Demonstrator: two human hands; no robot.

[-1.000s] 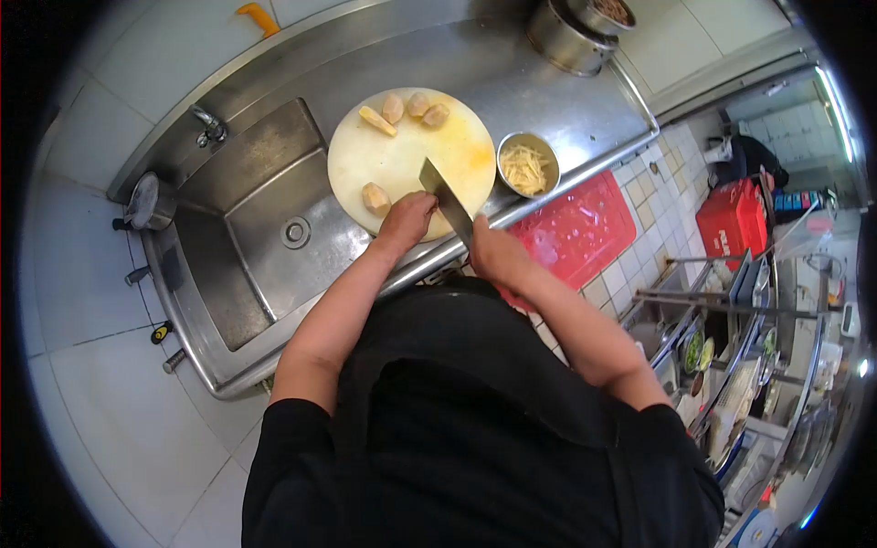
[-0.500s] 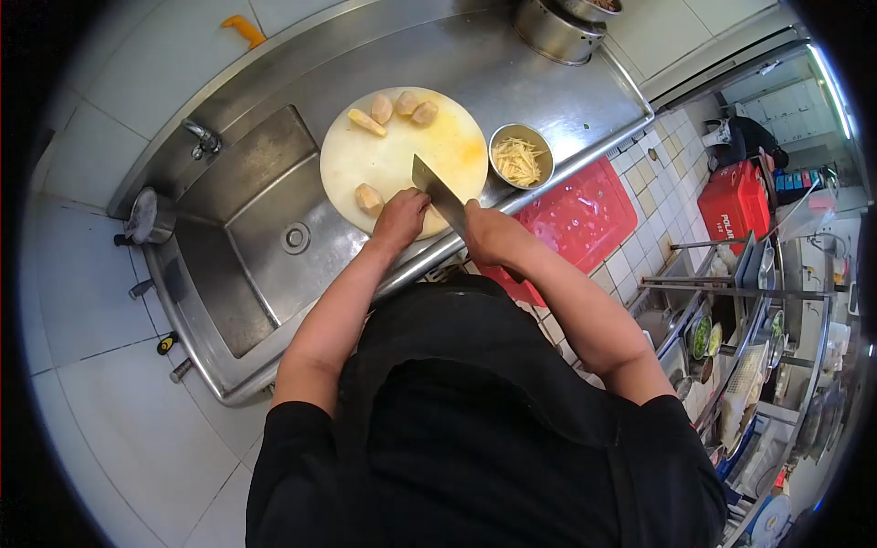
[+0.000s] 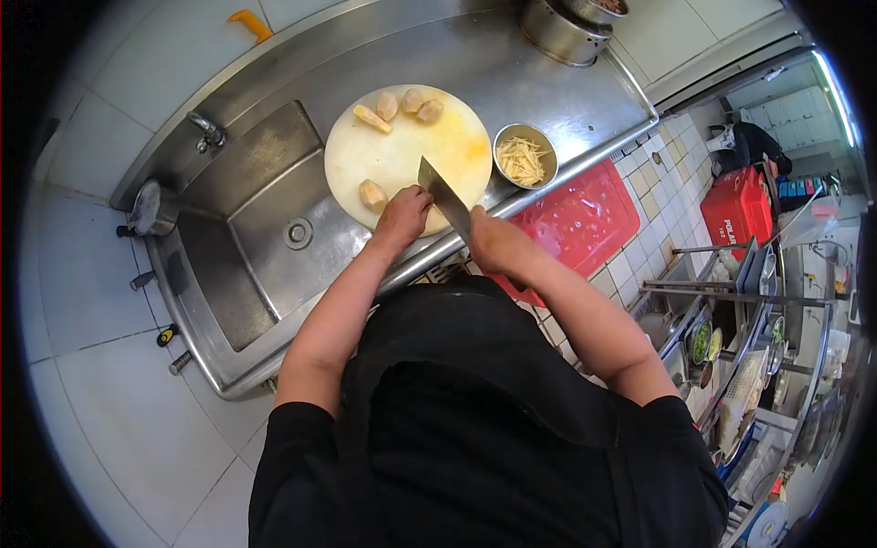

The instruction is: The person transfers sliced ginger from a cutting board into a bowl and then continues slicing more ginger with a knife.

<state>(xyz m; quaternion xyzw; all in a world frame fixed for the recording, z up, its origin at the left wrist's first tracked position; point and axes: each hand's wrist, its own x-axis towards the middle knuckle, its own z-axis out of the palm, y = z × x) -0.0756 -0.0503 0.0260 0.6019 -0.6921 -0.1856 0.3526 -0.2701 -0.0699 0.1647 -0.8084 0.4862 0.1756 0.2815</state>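
My right hand (image 3: 498, 242) grips the handle of a cleaver (image 3: 444, 198), its blade slanting over the near side of a round white cutting board (image 3: 356, 160). Close against the blade, my left hand (image 3: 405, 219) has its fingers curled down on the board; whatever lies under them is hidden. A pale peeled root piece (image 3: 373, 194) sits just left of that hand. Toward the far edge lie several more peeled pieces (image 3: 413, 100) and a cut yellowish one (image 3: 373, 119). Right of the board stands a round metal bowl (image 3: 551, 166) holding thin pale strips (image 3: 521, 161).
A steel sink basin (image 3: 265, 237) with a faucet (image 3: 208, 132) is on the left. Metal pots (image 3: 565, 36) stand at the far right of the counter. Below its edge is a red tray-like surface (image 3: 594, 215). Shelving (image 3: 731, 297) and a red cooler box (image 3: 738, 210) are farther right.
The whole view has shifted slightly to the right. Both hands and the cleaver keep nearly the same place on the board.
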